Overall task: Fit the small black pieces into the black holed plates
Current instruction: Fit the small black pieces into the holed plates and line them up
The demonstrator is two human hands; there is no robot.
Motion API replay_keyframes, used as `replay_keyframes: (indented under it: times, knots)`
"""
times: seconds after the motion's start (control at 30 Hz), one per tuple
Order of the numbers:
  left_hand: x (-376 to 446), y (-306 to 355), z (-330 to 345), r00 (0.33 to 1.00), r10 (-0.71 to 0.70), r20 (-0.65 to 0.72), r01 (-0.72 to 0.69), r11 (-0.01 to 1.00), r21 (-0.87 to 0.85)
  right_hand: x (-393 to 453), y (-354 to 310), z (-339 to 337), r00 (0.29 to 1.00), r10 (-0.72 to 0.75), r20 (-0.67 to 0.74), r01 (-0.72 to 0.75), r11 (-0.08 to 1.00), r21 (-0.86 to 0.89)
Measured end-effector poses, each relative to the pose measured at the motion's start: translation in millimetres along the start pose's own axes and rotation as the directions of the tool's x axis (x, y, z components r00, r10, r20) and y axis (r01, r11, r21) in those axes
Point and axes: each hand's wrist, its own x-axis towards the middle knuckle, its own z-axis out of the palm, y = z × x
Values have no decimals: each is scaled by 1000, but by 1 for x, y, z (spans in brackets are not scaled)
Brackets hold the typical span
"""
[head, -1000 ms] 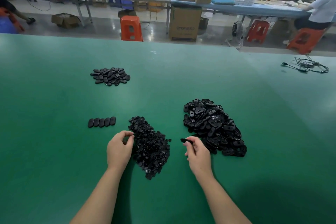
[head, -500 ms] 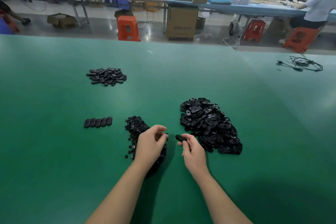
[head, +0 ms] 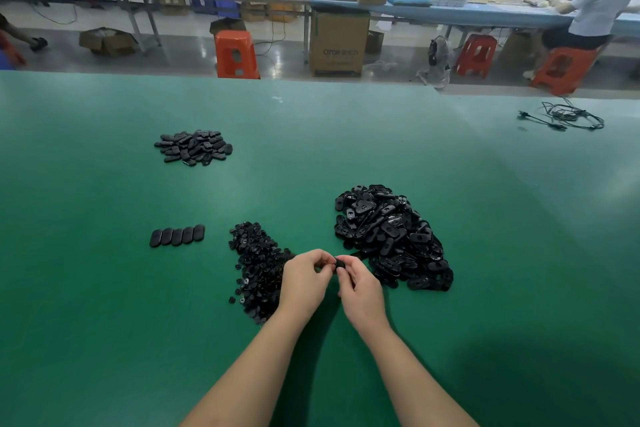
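My right hand (head: 360,288) pinches a black holed plate (head: 340,264) between thumb and fingers. My left hand (head: 304,281) meets it from the left, fingertips curled at the plate; any small piece it holds is hidden by the fingers. A heap of small black pieces (head: 256,267) lies just left of my hands. A bigger heap of black holed plates (head: 391,236) lies to the right. Both hands hover a little above the green table (head: 346,149).
A short row of black plates (head: 177,236) lies side by side at the left. Farther back left is a small pile of black plates (head: 194,147). A tangle of black cable (head: 568,116) lies at the far right. Stools, boxes and a seated person are beyond the table.
My left hand has left the small-piece heap and moved right to meet the right hand. The right hand has kept its plate and turned it toward the left hand.
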Motion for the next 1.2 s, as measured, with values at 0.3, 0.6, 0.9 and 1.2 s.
replay_keyframes:
  times: [0.3,0.6,0.9,1.2]
  knots:
    - [4,2,-1,1000,1,-6,-1,1000,-17,0,-1,0,1000,5,3,-5,1000,-15]
    - [9,6,-3,998,-49,30,50,998,-41,0,-1,-1,1000,8,4,-7,1000,-18]
    - [15,5,-4,994,-96,56,96,995,-1,0,-2,-2,1000,-13,6,13,999,-37]
    - [19,0,-10,990,-111,84,108,993,37,0,-5,-3,1000,-5,1,5,1000,14]
